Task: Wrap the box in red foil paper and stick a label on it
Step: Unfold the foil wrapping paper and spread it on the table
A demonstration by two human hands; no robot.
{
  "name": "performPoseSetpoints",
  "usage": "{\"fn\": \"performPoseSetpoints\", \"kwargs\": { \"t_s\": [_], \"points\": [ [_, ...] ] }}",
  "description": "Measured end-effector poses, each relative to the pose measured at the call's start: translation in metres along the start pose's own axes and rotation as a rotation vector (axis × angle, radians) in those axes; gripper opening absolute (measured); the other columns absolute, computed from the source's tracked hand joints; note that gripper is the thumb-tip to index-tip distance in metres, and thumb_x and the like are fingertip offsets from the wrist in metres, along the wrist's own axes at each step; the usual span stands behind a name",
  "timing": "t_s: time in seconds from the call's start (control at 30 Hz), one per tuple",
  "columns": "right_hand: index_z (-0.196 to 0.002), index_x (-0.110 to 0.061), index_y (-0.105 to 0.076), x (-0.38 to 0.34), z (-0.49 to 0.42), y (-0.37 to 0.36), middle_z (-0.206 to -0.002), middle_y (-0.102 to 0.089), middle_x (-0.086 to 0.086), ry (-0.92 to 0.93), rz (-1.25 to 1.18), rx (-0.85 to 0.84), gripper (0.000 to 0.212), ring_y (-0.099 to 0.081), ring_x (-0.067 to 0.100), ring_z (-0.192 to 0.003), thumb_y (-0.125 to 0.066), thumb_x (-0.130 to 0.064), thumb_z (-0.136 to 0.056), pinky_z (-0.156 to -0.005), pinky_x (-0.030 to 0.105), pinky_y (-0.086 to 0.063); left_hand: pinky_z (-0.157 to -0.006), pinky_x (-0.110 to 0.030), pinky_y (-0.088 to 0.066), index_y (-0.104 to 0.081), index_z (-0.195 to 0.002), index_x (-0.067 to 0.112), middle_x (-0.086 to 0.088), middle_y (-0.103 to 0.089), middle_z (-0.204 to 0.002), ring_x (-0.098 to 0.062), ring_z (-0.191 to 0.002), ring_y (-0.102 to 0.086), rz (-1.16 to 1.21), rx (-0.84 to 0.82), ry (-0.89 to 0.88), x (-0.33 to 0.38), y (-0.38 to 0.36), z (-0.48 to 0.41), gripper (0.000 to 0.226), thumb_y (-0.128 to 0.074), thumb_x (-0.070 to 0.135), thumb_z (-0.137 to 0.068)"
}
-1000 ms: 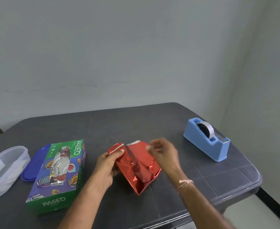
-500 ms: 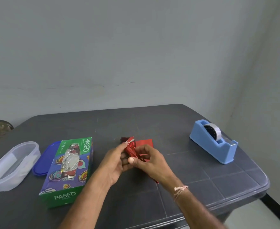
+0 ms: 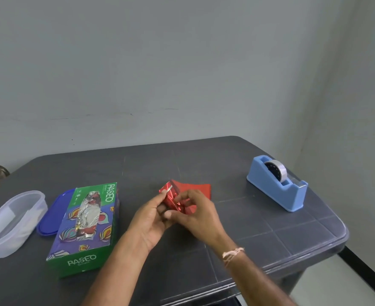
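A folded sheet of red foil paper (image 3: 195,189) is held just above the dark table (image 3: 270,239) at its middle. My left hand (image 3: 147,219) grips the paper's left side, thumb on the crinkled shiny part. From the right, my right hand (image 3: 196,214) pinches the same bundle, fingers curled into the folds. The green and purple Paseo tissue box (image 3: 87,226) lies on the table to the left, with crumpled foil in its top opening. No label is visible.
A blue tape dispenser (image 3: 278,187) with a roll of tape stands at the right. A clear plastic container (image 3: 12,221) sits at the left edge, its blue lid (image 3: 51,215) beside the tissue box. The table's front edge runs just below my forearms.
The spread red foil has been gathered into a tighter bundle. Both hands have come close together on it. The view has shifted a little, so the objects sit further right.
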State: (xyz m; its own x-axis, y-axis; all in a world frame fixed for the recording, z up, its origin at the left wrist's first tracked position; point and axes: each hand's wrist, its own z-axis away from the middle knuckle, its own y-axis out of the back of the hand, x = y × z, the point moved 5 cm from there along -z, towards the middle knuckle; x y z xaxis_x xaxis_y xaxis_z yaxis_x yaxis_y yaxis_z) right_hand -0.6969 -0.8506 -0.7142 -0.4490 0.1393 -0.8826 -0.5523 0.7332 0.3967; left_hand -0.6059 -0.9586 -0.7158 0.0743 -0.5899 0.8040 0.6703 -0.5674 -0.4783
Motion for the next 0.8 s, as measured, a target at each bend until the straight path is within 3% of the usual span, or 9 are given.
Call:
{"fn": "performPoseSetpoints", "kwargs": {
  "t_s": [0.07,0.17,0.33,0.43,0.53,0.6,0.7,0.73,0.8],
  "points": [
    [-0.088,-0.033,-0.07,0.001,0.001,0.0,-0.099,-0.067,-0.018,0.005,0.045,0.06,0.028,-0.065,-0.001,-0.092,-0.088,-0.044,-0.069,-0.083,0.024,-0.054,-0.06,-0.03,-0.059,-0.071,-0.112,0.004,-0.014,-0.077,-0.09,-0.019,-0.063,-0.071,0.022,0.004,0.005,-0.002,-0.006,0.002,0.026,-0.064,0.024,-0.097],
    [-0.08,-0.025,-0.071,0.01,-0.002,0.01,-0.088,-0.075,-0.01,-0.059,-0.057,0.101,0.015,-0.068,0.003,-0.082,-0.086,-0.024,-0.079,-0.079,0.026,-0.057,-0.07,-0.038,-0.061,-0.07,-0.112,0.004,-0.018,-0.078,-0.1,-0.024,-0.079,-0.076,0.023,0.003,0.012,-0.002,-0.01,0.004,0.027,-0.062,0.026,-0.098],
    [-0.085,-0.006,-0.068,0.013,0.0,0.012,-0.074,-0.072,0.006,-0.194,-0.534,0.032,0.011,-0.065,0.013,-0.065,-0.073,-0.011,-0.094,-0.061,0.023,-0.054,-0.079,-0.043,-0.057,-0.069,-0.108,0.006,-0.014,-0.078,-0.091,-0.026,-0.088,-0.073,0.079,0.04,-0.015,-0.004,-0.001,0.004,0.022,-0.059,0.025,-0.1],
    [-0.088,-0.012,-0.066,0.023,-0.002,0.025,-0.074,-0.067,0.005,-0.305,-0.739,0.081,0.013,-0.059,0.013,-0.06,-0.064,-0.018,-0.1,-0.056,0.023,-0.051,-0.077,-0.041,-0.055,-0.066,-0.117,0.007,-0.012,-0.077,-0.09,-0.026,-0.09,-0.071,0.084,0.106,-0.048,-0.007,0.012,0.005,0.021,-0.057,0.019,-0.102],
    [-0.097,-0.012,-0.068,0.037,-0.007,0.039,-0.082,-0.071,0.008,-0.455,-0.936,0.122,0.017,-0.065,0.02,-0.069,-0.063,-0.027,-0.1,-0.072,0.036,-0.057,-0.08,-0.039,-0.054,-0.061,-0.12,0.009,-0.017,-0.071,-0.112,-0.025,-0.096,-0.067,0.025,0.228,-0.129,-0.011,0.027,0.009,0.019,-0.058,0.013,-0.101],
    [-0.107,-0.009,-0.069,0.041,-0.008,0.047,-0.09,-0.073,0.012,-0.518,-1.005,0.122,0.022,-0.069,0.027,-0.078,-0.061,-0.029,-0.101,-0.082,0.044,-0.059,-0.092,-0.038,-0.049,-0.05,-0.135,0.013,-0.008,-0.058,-0.132,-0.019,-0.112,-0.058,-0.142,0.369,-0.327,-0.005,0.036,0.015,0.044,-0.067,0.029,-0.098],
    [-0.11,-0.007,-0.071,0.046,-0.007,0.057,-0.091,-0.073,0.014,-0.597,-1.035,0.061,0.029,-0.071,0.027,-0.075,-0.057,-0.031,-0.103,-0.071,0.042,-0.064,-0.109,-0.034,-0.036,-0.039,-0.147,0.023,0.014,-0.041,-0.14,-0.009,-0.133,-0.041,-0.569,0.442,-0.749,0.026,0.025,0.025,0.083,-0.067,0.068,-0.082],
    [-0.109,-0.006,-0.072,0.045,-0.007,0.062,-0.091,-0.073,0.015,-0.606,-1.04,0.031,0.03,-0.071,0.027,-0.075,-0.057,-0.032,-0.103,-0.07,0.042,-0.064,-0.11,-0.034,-0.035,-0.042,-0.147,0.024,0.015,-0.042,-0.141,-0.007,-0.134,-0.041,-0.661,0.393,-0.794,0.034,0.015,0.022,0.085,-0.065,0.072,-0.081],
    [-0.106,-0.005,-0.073,0.043,-0.009,0.074,-0.087,-0.074,0.014,-0.602,-1.062,-0.014,0.032,-0.072,0.026,-0.072,-0.058,-0.033,-0.103,-0.067,0.04,-0.064,-0.113,-0.034,-0.034,-0.041,-0.149,0.024,0.008,-0.044,-0.149,-0.008,-0.137,-0.04,-0.716,0.196,-0.677,0.044,0.0,0.002,0.089,-0.068,0.07,-0.077]
  ]
}}
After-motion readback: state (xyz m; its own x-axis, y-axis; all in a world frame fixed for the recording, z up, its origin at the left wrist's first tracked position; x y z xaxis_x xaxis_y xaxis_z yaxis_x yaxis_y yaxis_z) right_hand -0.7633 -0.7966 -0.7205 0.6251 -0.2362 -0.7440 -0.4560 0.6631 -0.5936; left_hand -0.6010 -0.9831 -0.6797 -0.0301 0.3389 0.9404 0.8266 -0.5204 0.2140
